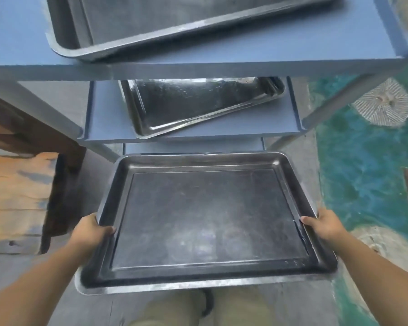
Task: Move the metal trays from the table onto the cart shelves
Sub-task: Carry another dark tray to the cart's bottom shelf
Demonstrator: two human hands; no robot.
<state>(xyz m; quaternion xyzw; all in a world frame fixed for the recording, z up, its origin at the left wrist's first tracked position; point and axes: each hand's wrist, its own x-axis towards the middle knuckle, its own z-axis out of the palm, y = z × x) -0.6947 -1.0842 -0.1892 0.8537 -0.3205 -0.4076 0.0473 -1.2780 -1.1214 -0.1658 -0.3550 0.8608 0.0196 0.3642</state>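
A dark metal tray point(207, 222) is being held level in front of the blue cart point(222, 68), lower than the middle shelf point(104, 114), with its far edge being pointed at the strip of bottom shelf point(193, 148) that is showing. It is being gripped by both side rims: the left hand point(92, 231) is being closed on the left rim and the right hand point(320, 225) on the right, each thumb being laid over the lip while the fingers are being hidden beneath. The top shelf point(21, 31) is already being occupied by a large tray point(127, 47) and the middle shelf by a shiny tray point(198, 107) lying askew, so the bottom shelf is being judged the likely target. For a clean placement, the tray is probably best being kept flat and square to the opening, being lowered under the middle shelf's front edge before being slid inward, and the thumbs being released only once the base is being carried by the shelf. Room is being limited sideways by the left front leg point(45, 109) and the right front leg point(335, 107), and overhead by the middle shelf. A wooden tabletop point(14, 196) is being seen close on the left; the painted floor point(363, 161) on the right is offering more open room.
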